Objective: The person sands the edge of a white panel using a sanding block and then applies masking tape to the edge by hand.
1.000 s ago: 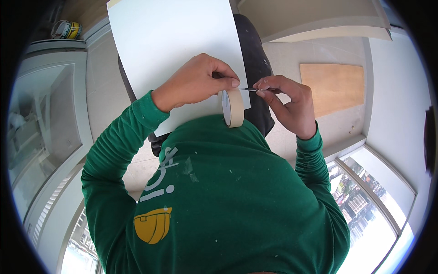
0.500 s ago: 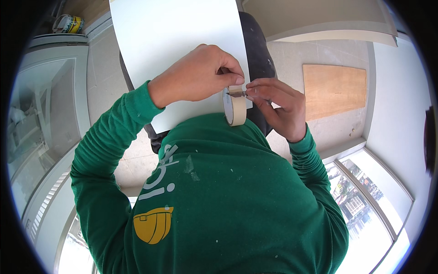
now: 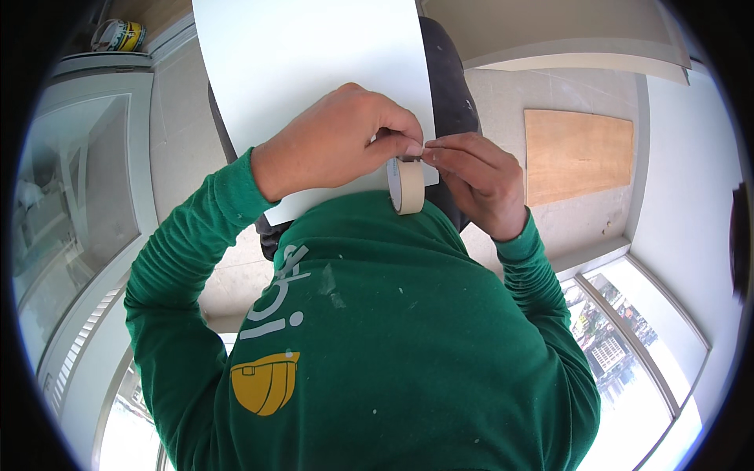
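At the roll (image 3: 412, 188), seemingly pinched by the left hand (image 3: 345, 140), a blade (image 3: 409, 158) seems pinched by the right hand (image 3: 485, 177); through a slip, the left hand could be cut.

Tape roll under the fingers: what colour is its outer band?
The tape roll has a pale beige band, clearest in the head view.

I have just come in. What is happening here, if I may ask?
A person in a green top has a white panel across the legs. The left hand and right hand meet with pinched fingertips near its right edge. What they pinch is too small to tell. A roll of beige tape is just below the fingertips; whether it hangs or rests is unclear. A wooden board lies on the floor to the right.
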`<state>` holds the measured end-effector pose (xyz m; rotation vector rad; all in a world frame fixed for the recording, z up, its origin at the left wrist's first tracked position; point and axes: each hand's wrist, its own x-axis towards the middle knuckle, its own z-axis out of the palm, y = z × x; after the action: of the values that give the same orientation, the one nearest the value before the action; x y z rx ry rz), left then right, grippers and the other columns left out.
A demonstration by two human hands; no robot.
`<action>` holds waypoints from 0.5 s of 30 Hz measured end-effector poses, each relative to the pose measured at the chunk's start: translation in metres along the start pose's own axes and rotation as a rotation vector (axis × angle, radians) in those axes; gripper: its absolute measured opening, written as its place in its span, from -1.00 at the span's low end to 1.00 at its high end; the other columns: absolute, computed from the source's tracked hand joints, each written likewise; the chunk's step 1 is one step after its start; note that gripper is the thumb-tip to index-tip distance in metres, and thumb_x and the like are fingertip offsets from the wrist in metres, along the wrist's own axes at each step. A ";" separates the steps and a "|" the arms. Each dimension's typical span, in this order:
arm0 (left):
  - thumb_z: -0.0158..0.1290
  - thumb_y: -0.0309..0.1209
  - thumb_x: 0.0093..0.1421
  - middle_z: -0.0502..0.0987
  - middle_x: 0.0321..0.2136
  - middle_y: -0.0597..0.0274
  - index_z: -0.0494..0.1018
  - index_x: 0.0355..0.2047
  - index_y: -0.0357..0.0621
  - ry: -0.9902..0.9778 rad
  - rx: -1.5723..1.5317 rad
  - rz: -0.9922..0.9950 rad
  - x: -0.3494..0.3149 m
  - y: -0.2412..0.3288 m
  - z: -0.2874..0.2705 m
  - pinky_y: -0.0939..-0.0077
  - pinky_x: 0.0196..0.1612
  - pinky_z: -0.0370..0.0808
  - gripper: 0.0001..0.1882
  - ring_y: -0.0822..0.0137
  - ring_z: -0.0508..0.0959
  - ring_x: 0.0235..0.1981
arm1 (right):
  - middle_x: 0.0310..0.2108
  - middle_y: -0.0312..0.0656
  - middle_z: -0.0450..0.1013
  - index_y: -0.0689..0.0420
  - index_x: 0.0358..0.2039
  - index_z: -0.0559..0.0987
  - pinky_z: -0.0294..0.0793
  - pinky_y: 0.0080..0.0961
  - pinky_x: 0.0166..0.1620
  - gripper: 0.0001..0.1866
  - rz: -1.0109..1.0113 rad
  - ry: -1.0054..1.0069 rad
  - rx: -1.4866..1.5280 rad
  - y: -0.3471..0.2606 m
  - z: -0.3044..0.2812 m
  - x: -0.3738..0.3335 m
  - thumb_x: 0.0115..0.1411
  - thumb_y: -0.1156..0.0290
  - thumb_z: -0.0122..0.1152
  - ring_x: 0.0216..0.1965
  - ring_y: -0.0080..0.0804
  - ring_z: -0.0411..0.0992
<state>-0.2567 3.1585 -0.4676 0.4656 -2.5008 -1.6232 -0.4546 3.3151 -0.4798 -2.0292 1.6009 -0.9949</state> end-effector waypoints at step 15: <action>0.17 -0.68 0.23 0.40 -0.18 0.18 0.60 -0.26 -0.17 0.277 0.113 0.217 -0.027 -0.021 0.036 0.36 -0.11 0.51 -0.86 0.19 0.49 -0.15 | -0.21 -0.19 0.62 0.20 -0.25 0.67 0.69 -0.37 -0.21 -0.66 -0.064 -0.022 -0.012 0.006 0.008 0.002 -0.09 0.77 0.30 -0.20 -0.23 0.63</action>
<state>-0.2367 3.1902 -0.5000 0.3849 -2.3492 -1.2512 -0.4530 3.3105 -0.4887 -2.1045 1.5424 -0.9842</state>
